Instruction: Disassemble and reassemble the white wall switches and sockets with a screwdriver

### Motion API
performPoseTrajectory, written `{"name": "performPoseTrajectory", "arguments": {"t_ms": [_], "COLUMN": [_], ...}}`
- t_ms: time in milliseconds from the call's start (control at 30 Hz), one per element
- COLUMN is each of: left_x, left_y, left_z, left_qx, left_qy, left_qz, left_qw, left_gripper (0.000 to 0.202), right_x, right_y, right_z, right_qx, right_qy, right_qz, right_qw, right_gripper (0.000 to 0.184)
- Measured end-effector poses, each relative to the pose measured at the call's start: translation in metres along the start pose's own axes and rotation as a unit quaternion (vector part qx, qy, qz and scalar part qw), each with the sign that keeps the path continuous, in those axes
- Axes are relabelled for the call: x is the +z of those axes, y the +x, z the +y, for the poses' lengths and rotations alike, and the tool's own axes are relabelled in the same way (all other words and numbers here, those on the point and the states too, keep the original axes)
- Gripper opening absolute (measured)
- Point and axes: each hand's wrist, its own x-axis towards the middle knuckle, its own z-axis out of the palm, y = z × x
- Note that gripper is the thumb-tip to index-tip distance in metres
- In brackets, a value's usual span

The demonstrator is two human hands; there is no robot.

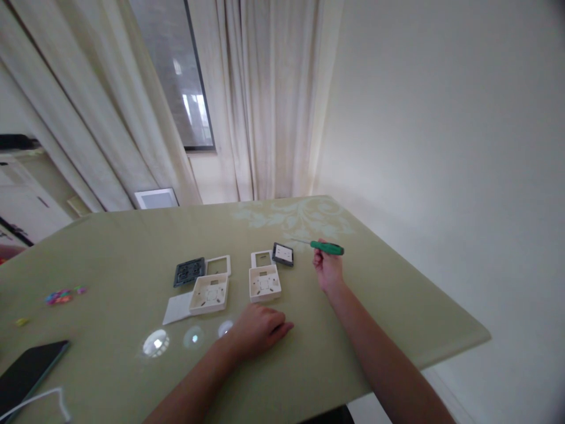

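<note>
My right hand (327, 268) is closed round a green-handled screwdriver (326, 247), held slightly above the table. Its thin shaft points left, past the small dark-framed socket module (283, 254). My left hand (260, 330) rests palm down on the table, loosely bent, thumb stretched to the right; its palm is hidden and nothing shows in it. Just beyond it stands a white mounting box (265, 284), with a white frame (261, 259) behind. Further left are another white box (209, 293), a white frame (218, 265), a dark module plate (189, 272) and a white cover plate (176, 308).
The pale green table (353, 353) ends near the wall on the right. At the left lie a dark tablet or phone (33, 374), a white cable (59, 393) and small colourful pieces (60, 296). Curtains (282, 100) hang behind the table.
</note>
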Motion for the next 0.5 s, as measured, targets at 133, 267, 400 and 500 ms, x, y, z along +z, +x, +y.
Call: {"name": "performPoseTrajectory", "arguments": {"t_ms": [133,267,400,500], "left_x": [0.002,0.003,0.001,-0.001], "left_y": [0.000,0.000,0.000,0.000], "left_z": [-0.001,-0.001,0.000,0.001], "left_qx": [-0.003,-0.002,-0.003,-0.003], "left_qy": [0.000,-0.001,-0.004,-0.008], "left_qz": [0.000,-0.001,-0.001,0.000], "left_qw": [1.000,1.000,1.000,1.000], "left_gripper": [0.045,0.044,0.043,0.042], "right_x": [0.005,0.012,0.016,0.017], "right_y": [-0.005,-0.013,-0.019,-0.022], "right_z": [-0.001,-0.007,-0.011,-0.011], "right_qx": [0.002,-0.026,-0.044,-0.045], "right_qy": [-0.030,-0.056,-0.073,-0.083], "right_qz": [-0.020,-0.040,-0.071,-0.090], "right_qw": [0.999,0.997,0.994,0.991], "right_gripper": [0.029,0.024,0.020,0.020]}}
